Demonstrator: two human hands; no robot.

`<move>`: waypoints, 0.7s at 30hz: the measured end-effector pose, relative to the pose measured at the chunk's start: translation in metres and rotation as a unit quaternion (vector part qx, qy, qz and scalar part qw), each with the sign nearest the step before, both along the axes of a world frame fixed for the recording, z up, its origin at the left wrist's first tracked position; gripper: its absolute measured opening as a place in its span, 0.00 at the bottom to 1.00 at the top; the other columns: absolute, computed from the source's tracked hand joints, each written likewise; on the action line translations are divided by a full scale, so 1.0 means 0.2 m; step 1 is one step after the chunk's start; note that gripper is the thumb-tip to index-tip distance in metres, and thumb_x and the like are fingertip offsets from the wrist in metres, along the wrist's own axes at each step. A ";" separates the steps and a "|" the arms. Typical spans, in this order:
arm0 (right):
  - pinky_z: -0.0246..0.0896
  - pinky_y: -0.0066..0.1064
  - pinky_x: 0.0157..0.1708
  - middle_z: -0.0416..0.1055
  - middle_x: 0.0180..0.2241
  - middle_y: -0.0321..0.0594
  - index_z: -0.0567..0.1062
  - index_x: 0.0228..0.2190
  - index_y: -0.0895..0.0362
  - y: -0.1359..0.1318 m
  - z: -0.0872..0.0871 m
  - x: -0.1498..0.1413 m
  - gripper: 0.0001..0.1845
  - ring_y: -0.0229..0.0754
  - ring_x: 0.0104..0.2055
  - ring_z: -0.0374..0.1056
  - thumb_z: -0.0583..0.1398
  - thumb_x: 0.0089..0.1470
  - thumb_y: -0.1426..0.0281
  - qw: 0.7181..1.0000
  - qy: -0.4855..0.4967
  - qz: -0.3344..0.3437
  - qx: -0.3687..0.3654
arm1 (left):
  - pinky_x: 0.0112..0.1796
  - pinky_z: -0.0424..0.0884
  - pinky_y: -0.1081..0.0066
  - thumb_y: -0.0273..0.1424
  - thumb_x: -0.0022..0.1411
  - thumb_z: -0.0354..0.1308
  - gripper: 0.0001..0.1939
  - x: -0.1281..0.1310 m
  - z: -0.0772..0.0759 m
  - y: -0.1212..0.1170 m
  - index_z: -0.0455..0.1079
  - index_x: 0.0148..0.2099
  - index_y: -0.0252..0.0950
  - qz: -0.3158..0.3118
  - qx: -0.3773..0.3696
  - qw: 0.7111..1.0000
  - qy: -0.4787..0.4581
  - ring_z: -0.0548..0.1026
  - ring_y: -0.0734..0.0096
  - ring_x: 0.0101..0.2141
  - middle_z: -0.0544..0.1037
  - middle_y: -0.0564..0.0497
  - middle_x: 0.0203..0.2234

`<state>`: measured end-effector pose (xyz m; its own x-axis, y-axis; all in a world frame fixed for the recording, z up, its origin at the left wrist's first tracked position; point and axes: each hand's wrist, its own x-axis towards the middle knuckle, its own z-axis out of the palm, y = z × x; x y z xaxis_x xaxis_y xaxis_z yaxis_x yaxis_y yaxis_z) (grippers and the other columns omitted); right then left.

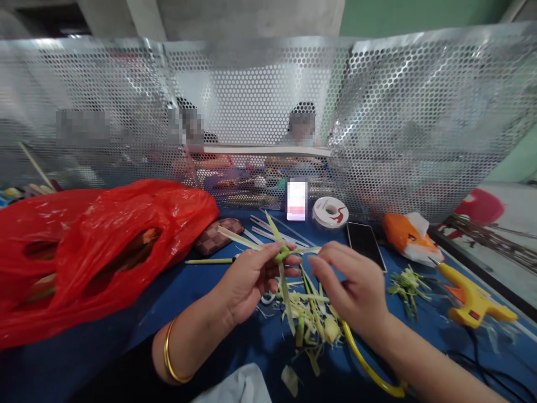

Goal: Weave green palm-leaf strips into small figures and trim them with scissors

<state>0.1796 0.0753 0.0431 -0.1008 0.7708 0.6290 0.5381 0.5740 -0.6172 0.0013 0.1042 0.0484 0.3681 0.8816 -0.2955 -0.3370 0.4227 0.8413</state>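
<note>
My left hand (pixel 247 282), wearing a gold bangle (pixel 168 350), pinches a small folded knot of green leaf strips (pixel 282 255) between thumb and fingers. Long pale ends stick out of the knot upward, downward and to the left. One pale strip (pixel 305 251) runs from it to my right hand (pixel 356 285), whose thumb and fingers are closed at its end. The fingertips of that hand are partly hidden. Beneath both hands lies a heap of shredded leaf scraps (pixel 312 313) on the blue table (pixel 201 313). Several flat strips (pixel 268 232) lie behind my left hand.
At left sits a red plastic bag (pixel 168 207) beside a checkered pouch (pixel 213 238). A lit phone (pixel 297 201), a ribbon spool (pixel 321 215), a dark phone (pixel 363 243), tissues (pixel 406 240) and a yellow glue gun (pixel 470 302) surround the workspace. People sit behind a perforated metal screen (pixel 251 89).
</note>
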 end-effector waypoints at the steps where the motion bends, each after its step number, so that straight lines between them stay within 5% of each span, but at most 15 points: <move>1: 0.53 0.33 0.29 0.65 0.21 0.36 0.73 0.20 0.53 -0.01 -0.01 -0.02 0.14 0.41 0.26 0.61 0.59 0.57 0.67 0.998 -0.017 0.028 -0.050 | 0.17 0.61 0.83 0.35 0.61 0.60 0.11 0.00 0.01 0.00 0.75 0.42 0.33 0.017 0.000 1.000 -0.010 0.79 0.73 0.29 0.81 0.46 0.30; 7: 0.58 0.31 0.36 0.74 0.30 0.37 0.79 0.28 0.53 0.02 -0.09 -0.13 0.13 0.43 0.34 0.67 0.58 0.58 0.62 0.960 0.055 0.133 -0.240 | 0.18 0.63 0.83 0.34 0.63 0.57 0.12 0.00 0.02 -0.01 0.75 0.42 0.32 0.017 0.009 0.999 -0.030 0.77 0.76 0.27 0.81 0.45 0.32; 14: 0.54 0.29 0.30 0.65 0.24 0.34 0.74 0.23 0.57 0.00 -0.09 -0.13 0.19 0.38 0.28 0.58 0.55 0.59 0.59 0.953 0.109 0.129 -0.252 | 0.24 0.69 0.81 0.24 0.50 0.68 0.18 0.00 0.03 -0.03 0.75 0.45 0.32 -0.039 0.066 0.997 -0.032 0.77 0.74 0.31 0.80 0.48 0.33; 21: 0.54 0.30 0.31 0.66 0.26 0.34 0.78 0.31 0.55 -0.02 -0.07 -0.12 0.15 0.38 0.28 0.57 0.54 0.59 0.61 0.940 0.086 0.162 -0.287 | 0.21 0.67 0.82 0.24 0.54 0.66 0.14 0.00 0.02 0.00 0.75 0.44 0.32 -0.006 0.086 0.996 -0.004 0.76 0.74 0.29 0.80 0.47 0.33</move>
<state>0.1555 0.0722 0.0293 -0.3238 0.9345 0.1481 0.2557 0.2371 -0.9372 0.0009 0.1033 0.0523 0.3805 0.9146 -0.1371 -0.3407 0.2765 0.8986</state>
